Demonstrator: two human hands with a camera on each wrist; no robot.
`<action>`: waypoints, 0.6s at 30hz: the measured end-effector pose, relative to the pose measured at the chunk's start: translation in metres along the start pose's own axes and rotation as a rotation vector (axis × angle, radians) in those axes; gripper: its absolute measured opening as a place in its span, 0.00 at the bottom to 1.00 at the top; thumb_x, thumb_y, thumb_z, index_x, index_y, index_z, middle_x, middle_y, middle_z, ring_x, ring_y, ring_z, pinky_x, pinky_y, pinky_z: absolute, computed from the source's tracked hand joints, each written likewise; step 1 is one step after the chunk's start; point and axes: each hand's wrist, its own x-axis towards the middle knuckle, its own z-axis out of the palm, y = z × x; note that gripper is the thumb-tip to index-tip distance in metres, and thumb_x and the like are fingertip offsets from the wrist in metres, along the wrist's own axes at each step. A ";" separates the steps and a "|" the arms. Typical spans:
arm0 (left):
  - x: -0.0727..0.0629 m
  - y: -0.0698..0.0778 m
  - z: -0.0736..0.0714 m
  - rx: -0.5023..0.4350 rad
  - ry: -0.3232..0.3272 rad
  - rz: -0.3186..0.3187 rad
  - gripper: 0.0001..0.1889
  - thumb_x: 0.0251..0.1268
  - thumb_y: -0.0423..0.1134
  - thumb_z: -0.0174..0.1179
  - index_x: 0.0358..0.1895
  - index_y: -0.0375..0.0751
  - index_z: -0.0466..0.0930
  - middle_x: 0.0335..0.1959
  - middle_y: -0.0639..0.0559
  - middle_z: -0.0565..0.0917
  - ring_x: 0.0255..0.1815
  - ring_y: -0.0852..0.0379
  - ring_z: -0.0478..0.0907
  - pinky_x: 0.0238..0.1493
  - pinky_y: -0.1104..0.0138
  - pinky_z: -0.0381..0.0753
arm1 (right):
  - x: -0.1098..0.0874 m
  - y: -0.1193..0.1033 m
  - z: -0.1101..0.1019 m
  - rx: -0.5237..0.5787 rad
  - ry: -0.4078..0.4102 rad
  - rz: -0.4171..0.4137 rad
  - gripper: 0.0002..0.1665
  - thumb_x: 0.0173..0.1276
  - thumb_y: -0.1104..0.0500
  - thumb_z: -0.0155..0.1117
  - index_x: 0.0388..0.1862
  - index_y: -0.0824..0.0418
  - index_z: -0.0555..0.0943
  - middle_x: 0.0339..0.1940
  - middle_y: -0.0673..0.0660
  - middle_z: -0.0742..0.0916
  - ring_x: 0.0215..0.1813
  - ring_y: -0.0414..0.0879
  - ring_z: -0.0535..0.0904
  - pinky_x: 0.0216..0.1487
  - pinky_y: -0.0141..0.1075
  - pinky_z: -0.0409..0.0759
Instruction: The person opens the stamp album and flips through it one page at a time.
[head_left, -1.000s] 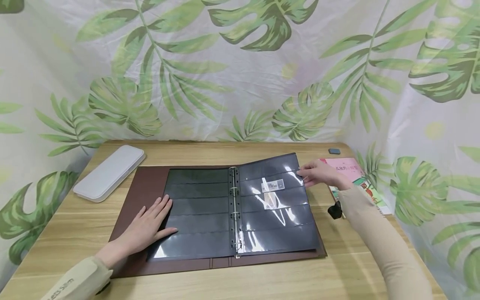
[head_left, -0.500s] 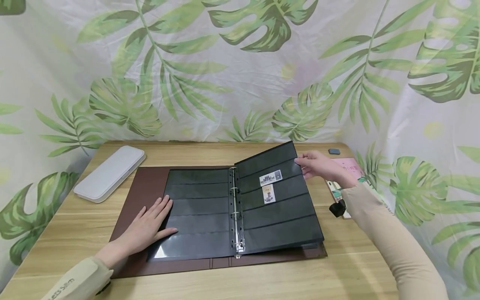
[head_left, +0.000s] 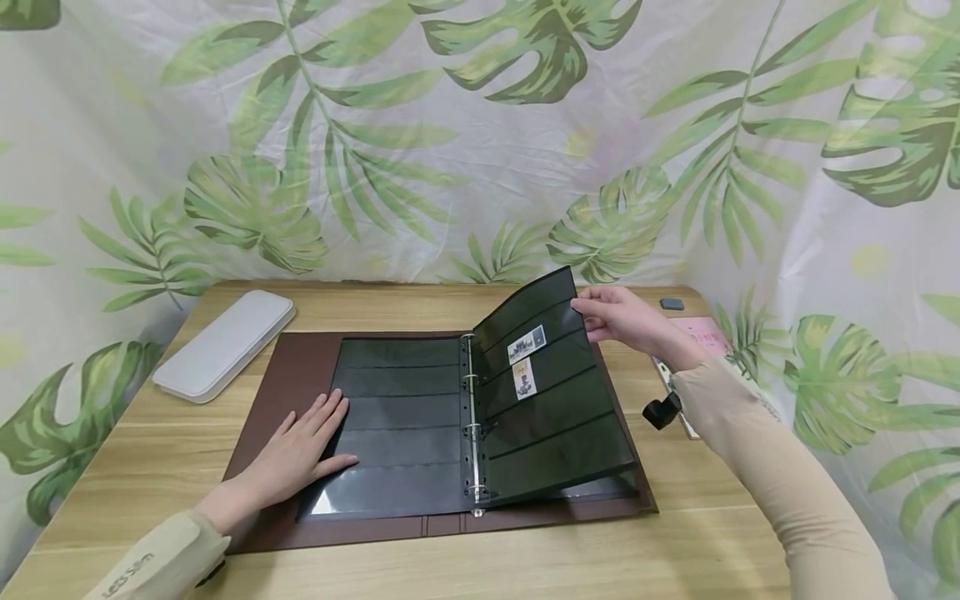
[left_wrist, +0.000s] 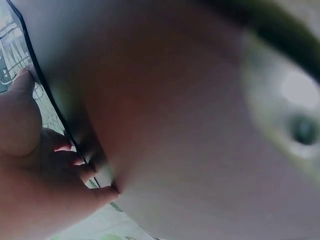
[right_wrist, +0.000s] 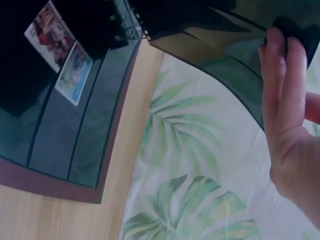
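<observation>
An open ring-bound stamp album with a brown cover (head_left: 292, 375) lies on the wooden table, its metal rings (head_left: 472, 450) down the middle. My left hand (head_left: 296, 446) rests with extended fingers over the cover and the outer edge of the black left page (head_left: 401, 446). On the right, a black pocket page (head_left: 540, 437) tilts up, bent at its far corner. My right hand (head_left: 622, 317) pinches that page by its outer edge. Two stamps show on it, a wide one (head_left: 527, 344) and an upright one (head_left: 524, 380). Beneath, the right wrist view shows two colourful stamps (right_wrist: 74, 73) on another page.
A white case (head_left: 225, 346) lies at the left of the table. Behind my right forearm is a pink-covered book (head_left: 703, 330), partly hidden, with a small blue-grey block (head_left: 671, 304) farther back. A leaf-print curtain (head_left: 390, 167) closes off the back.
My right hand has lifted the page's outer edge higher and drawn it leftward, so the page tilts more steeply and its glare is gone. My left hand has stayed in place.
</observation>
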 end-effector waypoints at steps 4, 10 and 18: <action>0.001 0.000 0.000 0.004 -0.002 0.000 0.45 0.64 0.62 0.60 0.74 0.33 0.62 0.76 0.34 0.63 0.76 0.33 0.61 0.67 0.33 0.64 | 0.001 -0.008 0.002 0.032 0.011 -0.020 0.09 0.81 0.58 0.44 0.39 0.61 0.65 0.26 0.47 0.65 0.25 0.36 0.61 0.29 0.27 0.69; 0.000 -0.001 0.000 -0.002 -0.002 0.000 0.45 0.64 0.62 0.60 0.74 0.33 0.62 0.76 0.34 0.63 0.76 0.33 0.61 0.67 0.33 0.64 | 0.006 -0.016 0.007 0.119 -0.008 -0.051 0.14 0.82 0.59 0.44 0.31 0.60 0.65 0.23 0.48 0.62 0.23 0.39 0.56 0.29 0.33 0.58; -0.001 0.001 -0.001 -0.012 0.011 0.008 0.44 0.64 0.61 0.61 0.74 0.32 0.63 0.76 0.34 0.63 0.75 0.33 0.62 0.66 0.33 0.64 | 0.017 -0.020 0.022 0.253 -0.018 -0.034 0.14 0.80 0.60 0.47 0.30 0.57 0.71 0.23 0.46 0.71 0.23 0.37 0.66 0.30 0.27 0.73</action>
